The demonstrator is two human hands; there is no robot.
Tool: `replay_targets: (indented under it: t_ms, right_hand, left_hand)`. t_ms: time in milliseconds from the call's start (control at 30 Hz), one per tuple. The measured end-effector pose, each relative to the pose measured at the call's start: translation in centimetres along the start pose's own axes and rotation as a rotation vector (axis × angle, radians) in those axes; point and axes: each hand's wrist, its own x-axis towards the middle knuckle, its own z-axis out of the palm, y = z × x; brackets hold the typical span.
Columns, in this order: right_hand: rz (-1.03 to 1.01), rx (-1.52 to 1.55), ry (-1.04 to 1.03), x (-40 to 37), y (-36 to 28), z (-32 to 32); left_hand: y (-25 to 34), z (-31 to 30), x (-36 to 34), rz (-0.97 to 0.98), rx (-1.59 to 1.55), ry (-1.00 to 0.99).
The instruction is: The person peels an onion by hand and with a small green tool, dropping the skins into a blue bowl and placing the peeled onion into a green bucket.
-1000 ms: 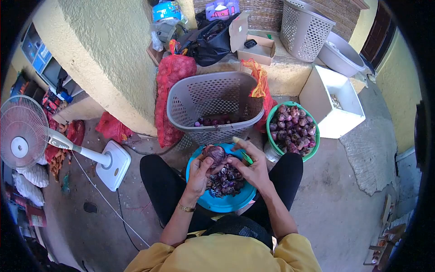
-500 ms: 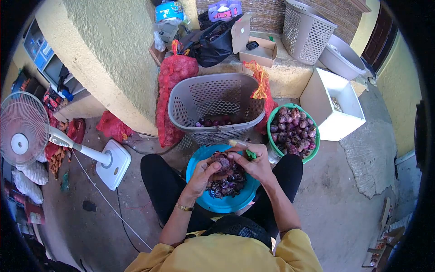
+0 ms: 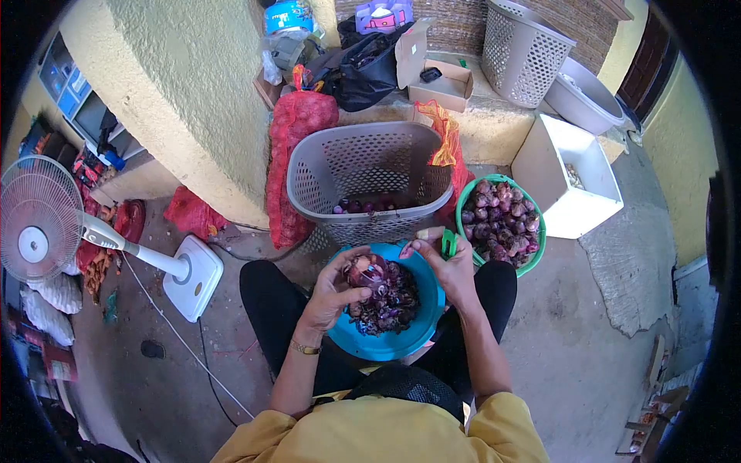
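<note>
Red onion (image 3: 367, 270), partly stripped of its skin, is being held over the blue basin (image 3: 423, 328) by the left hand (image 3: 332, 293), whose fingers are being curled closed around it. A green-handled knife (image 3: 448, 243) is being gripped in the right hand (image 3: 454, 270), which is closed on the handle just beside the onion, with thumb and forefinger being pinched together on what looks like a scrap of skin. Purple peelings (image 3: 390, 302) are being collected in the basin, which is being cradled between the person's knees. Only a few peeled onions (image 3: 363, 207) are being shown at the bottom of the grey perforated basket (image 3: 363, 162), while the green bowl (image 3: 461, 204) is being seen heaped with unpeeled onions (image 3: 500, 217) and the red mesh sack (image 3: 297, 147) is bulging, so the peeling is being judged as well short of finished. Print is being seen on a blue packet (image 3: 285, 17) and a purple carton (image 3: 378, 15) on the ledge, but none of it is being made out.
</note>
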Motion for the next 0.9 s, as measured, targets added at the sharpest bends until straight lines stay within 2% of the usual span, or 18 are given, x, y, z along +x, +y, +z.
replay_targets:
  t_ms: [33,100,133,167,233,267,300,367,567,700,767,900]
  right_hand:
    - [0.000,-0.001,0.000,-0.3,0.6,0.0]
    - [0.136,0.177,-0.121,-1.0,1.5,0.1]
    - [0.223,0.149,-0.163,-1.3,1.9,0.1]
    - [0.223,0.149,-0.162,-1.5,2.8,0.1]
    - [0.110,-0.196,-0.285,-1.5,3.4,0.3]
    - [0.121,-0.265,-0.318,-1.6,3.5,0.2]
    - [0.120,-0.265,-0.320,-1.7,3.2,0.6]
    - [0.182,-0.034,-0.169,-1.8,2.7,1.5]
    - [0.128,0.179,-0.092,-1.9,-0.3,3.9]
    - [0.046,0.129,-0.103,-1.6,-0.1,3.7]
    - [0.118,0.113,-0.156,-1.5,-0.5,3.1]
    - [0.087,0.101,-0.152,-1.1,-0.8,3.0]
  left_hand:
    - [0.3,-0.3,-0.1,0.006,0.000,0.018]
    - [0.4,-0.5,0.1,0.011,-0.001,0.036]
    - [0.4,-0.5,0.2,0.051,-0.010,0.027]
    - [0.4,-0.6,0.3,0.090,-0.019,0.018]
    - [0.3,-0.7,0.3,0.111,-0.024,0.011]
    - [0.3,-0.7,0.3,0.133,-0.028,0.006]
    - [0.3,-0.7,0.3,0.135,-0.027,0.007]
    - [0.1,-0.7,0.1,0.059,-0.210,0.058]
    - [-2.8,-1.3,0.5,0.050,-0.507,0.040]
    - [-1.2,-0.2,0.2,0.021,-0.503,0.019]
    - [-0.1,0.0,-0.1,0.030,-0.321,0.031]
    - [0.2,-0.2,0.2,0.022,-0.124,0.040]
